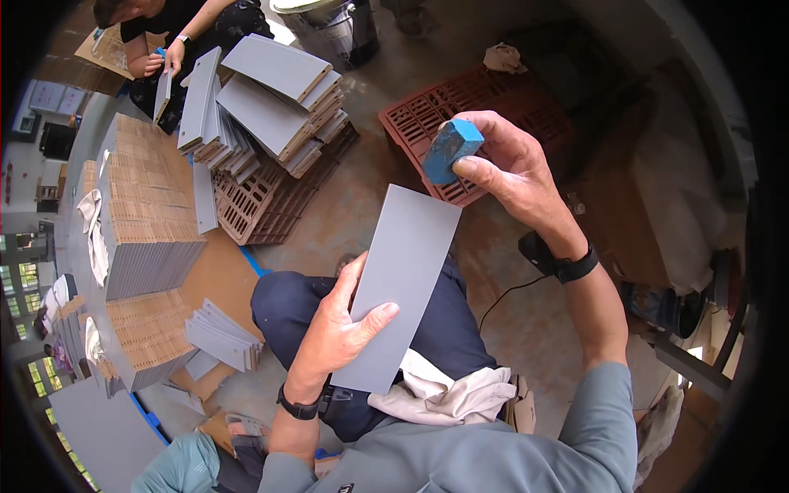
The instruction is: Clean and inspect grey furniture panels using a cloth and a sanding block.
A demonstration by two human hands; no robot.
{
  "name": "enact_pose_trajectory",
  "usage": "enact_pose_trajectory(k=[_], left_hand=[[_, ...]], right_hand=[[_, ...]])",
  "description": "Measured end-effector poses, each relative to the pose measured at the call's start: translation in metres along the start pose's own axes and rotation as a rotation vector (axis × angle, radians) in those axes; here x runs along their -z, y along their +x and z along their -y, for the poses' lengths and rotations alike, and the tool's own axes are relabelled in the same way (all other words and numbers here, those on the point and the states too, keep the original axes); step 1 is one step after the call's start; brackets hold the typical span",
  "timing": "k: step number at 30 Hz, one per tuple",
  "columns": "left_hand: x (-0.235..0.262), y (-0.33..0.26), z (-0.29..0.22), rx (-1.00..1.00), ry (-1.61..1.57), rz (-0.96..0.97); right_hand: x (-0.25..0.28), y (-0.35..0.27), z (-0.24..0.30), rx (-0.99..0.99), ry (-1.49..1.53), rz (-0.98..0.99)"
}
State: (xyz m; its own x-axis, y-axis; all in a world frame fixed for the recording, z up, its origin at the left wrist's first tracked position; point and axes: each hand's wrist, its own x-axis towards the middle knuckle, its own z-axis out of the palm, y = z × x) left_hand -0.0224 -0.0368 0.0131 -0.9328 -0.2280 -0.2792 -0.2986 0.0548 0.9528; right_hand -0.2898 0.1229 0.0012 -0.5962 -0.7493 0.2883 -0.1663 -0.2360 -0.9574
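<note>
A flat grey rectangular panel (411,263) rests tilted over my lap. My left hand (335,329) grips it along its left edge, thumb on the face and fingers behind, partly hidden. Raised beyond the panel's far right corner, my right hand (516,168) pinches a blue sanding block (452,150) between thumb and fingers. One side of the block looks dark and worn. The block and the panel are apart. A crumpled off-white cloth (448,393) lies on my lap by the panel's near end.
Grey panels (267,103) are heaped on a brown plastic crate (271,193). Tall panel stacks (156,214) stand left. An upturned reddish crate (419,103) sits ahead, a bucket (333,33) behind. Far left, a co-worker's hands (168,62) hold a panel and something blue.
</note>
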Motion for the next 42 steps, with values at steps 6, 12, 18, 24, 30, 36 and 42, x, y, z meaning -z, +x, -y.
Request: enact_pose_trajectory(k=[6,12,18,24,30,36,42], left_hand=[[0.003,0.0,-0.006,0.015,0.027,0.032],[0.005,0.003,-0.008,0.042,0.022,0.052],[0.006,0.004,-0.007,0.043,0.014,0.063],[0.005,0.005,-0.008,0.07,0.021,0.07],[0.006,0.007,-0.01,0.071,0.041,0.078],[0.006,0.007,-0.009,0.102,-0.005,0.072],[0.007,0.009,-0.012,0.126,0.0,0.093]], right_hand=[[-0.006,0.012,0.002,-0.102,-0.049,0.134],[-0.008,0.018,-0.002,-0.066,-0.148,0.185],[-0.012,0.023,0.0,-0.045,-0.138,0.238],[-0.001,0.025,-0.009,0.114,-0.253,0.144],[-0.006,0.023,-0.004,0.05,-0.283,0.222],[0.005,0.017,-0.01,0.007,-0.192,0.191],[0.006,0.012,-0.019,-0.062,-0.123,0.205]])
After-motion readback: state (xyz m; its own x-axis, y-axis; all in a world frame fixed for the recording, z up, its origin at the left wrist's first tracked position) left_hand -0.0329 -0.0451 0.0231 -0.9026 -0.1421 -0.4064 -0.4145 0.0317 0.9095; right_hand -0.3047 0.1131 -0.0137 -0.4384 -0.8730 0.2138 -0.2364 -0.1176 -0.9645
